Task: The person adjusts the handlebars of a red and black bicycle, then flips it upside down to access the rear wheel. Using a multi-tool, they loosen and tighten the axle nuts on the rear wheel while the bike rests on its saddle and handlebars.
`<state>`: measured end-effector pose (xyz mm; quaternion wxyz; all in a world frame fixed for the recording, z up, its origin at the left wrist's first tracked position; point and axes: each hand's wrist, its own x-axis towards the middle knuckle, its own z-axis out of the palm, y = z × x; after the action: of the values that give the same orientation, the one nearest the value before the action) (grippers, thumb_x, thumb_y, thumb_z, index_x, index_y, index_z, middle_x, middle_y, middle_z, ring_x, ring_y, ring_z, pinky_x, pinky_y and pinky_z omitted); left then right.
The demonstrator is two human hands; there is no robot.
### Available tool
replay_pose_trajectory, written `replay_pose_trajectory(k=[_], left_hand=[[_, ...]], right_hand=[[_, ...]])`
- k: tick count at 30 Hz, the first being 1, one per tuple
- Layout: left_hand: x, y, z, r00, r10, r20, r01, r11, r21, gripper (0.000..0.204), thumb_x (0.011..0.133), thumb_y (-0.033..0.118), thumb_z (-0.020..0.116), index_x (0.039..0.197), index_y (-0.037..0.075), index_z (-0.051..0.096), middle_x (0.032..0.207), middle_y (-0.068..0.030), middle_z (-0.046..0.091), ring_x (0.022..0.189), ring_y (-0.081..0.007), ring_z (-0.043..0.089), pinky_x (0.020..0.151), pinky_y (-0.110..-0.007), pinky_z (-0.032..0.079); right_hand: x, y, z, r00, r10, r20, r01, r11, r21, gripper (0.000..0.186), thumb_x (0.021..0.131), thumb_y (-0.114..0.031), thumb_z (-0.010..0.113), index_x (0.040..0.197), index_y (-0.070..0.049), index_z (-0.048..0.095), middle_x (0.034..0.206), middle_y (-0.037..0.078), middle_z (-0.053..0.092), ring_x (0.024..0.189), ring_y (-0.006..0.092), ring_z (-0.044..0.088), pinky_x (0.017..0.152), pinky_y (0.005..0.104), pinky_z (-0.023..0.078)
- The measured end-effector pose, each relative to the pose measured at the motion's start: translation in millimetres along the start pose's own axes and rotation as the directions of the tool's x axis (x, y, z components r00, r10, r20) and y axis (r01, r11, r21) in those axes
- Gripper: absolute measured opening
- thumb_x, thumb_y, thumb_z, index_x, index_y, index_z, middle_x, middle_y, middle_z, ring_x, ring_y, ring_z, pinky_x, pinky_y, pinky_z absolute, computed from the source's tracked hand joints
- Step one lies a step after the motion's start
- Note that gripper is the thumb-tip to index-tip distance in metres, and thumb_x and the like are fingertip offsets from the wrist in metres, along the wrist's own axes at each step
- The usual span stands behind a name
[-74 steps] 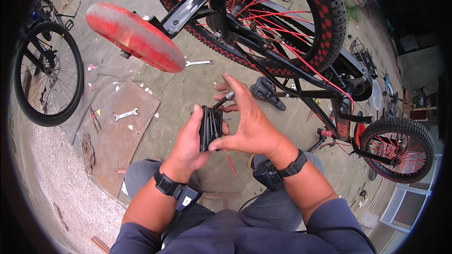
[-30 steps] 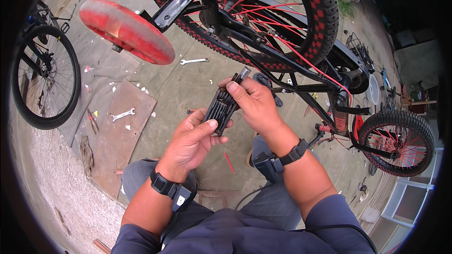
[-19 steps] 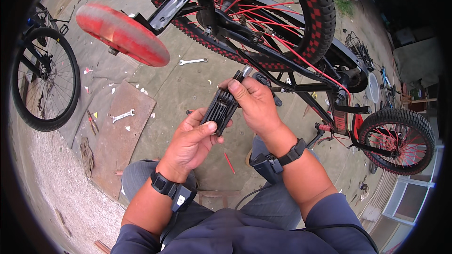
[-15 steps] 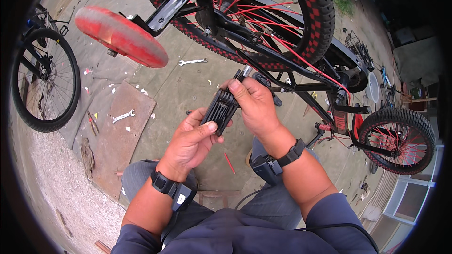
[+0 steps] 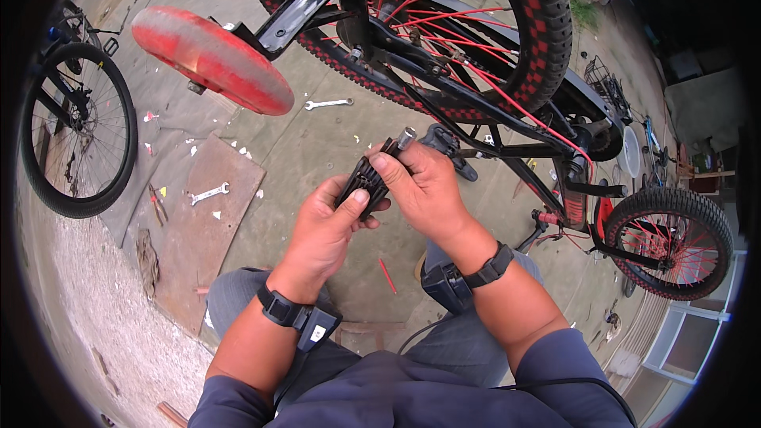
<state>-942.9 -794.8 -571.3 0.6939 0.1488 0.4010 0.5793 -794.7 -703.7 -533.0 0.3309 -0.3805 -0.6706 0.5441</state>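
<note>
Between both hands I hold a black folding multi-tool (image 5: 366,177) with a silver socket-like tip at its far end. My left hand (image 5: 326,222) grips the near end, its thumb pressed on the tool's side. My right hand (image 5: 420,182) is closed round the far end, thumb on top, with the silver tip sticking out above. Just beyond my hands stands an overturned small bicycle with black frame tubes (image 5: 476,143), a red-and-black chequered tyre (image 5: 547,47) and red spokes. A red training wheel (image 5: 212,62) juts out from it on a black bracket (image 5: 297,16).
An open-end wrench (image 5: 329,104) lies on the floor below the training wheel. On a brown board (image 5: 214,230) rests another wrench (image 5: 210,194), with red-handled pliers (image 5: 158,204) beside it. A second bicycle's wheel (image 5: 78,131) is at the left. A red stick (image 5: 387,276) lies between my knees.
My hands have tilted the multi-tool, so its broad side with the slots shows less. The tool and my right hand have moved slightly left and nearer to me.
</note>
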Motion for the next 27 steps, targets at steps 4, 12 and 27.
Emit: replay_pose_trajectory(k=[4, 12, 27], left_hand=[[0, -3, 1, 0.997, 0.067, -0.042, -0.064, 0.995, 0.074, 0.032, 0.104, 0.016, 0.065, 0.126, -0.006, 0.057, 0.114, -0.0131, 0.07, 0.102, -0.0201, 0.071, 0.076, -0.03, 0.058], [0, -6, 8, 0.98, 0.137, -0.146, -0.109, 0.978, 0.18, 0.036, 0.104, 0.016, 0.065, 0.133, -0.004, 0.057, 0.113, -0.0107, 0.071, 0.094, -0.0168, 0.073, 0.067, -0.026, 0.056], [2, 2, 6, 0.986, 0.057, -0.154, -0.045, 0.996, 0.08, 0.041, 0.104, 0.01, 0.06, 0.141, -0.004, 0.052, 0.123, -0.0148, 0.069, 0.1, -0.0234, 0.075, 0.07, -0.028, 0.059]], right_hand=[[-1, 5, 2, 0.996, -0.084, 0.003, 0.083, 0.99, -0.111, 0.018, 0.105, -0.015, 0.065, 0.11, 0.002, 0.071, 0.088, 0.004, 0.071, 0.076, 0.0105, 0.065, 0.066, 0.0276, 0.053], [-1, -1, 8, 0.973, -0.231, -0.015, 0.224, 0.956, -0.189, 0.016, 0.095, -0.007, 0.073, 0.11, 0.0, 0.072, 0.097, 0.015, 0.072, 0.081, 0.0265, 0.072, 0.071, 0.0345, 0.057], [3, 20, -9, 0.986, -0.132, -0.107, 0.109, 0.974, -0.198, 0.019, 0.103, -0.014, 0.067, 0.116, -0.002, 0.073, 0.113, 0.009, 0.073, 0.102, 0.0175, 0.069, 0.088, 0.0309, 0.059]])
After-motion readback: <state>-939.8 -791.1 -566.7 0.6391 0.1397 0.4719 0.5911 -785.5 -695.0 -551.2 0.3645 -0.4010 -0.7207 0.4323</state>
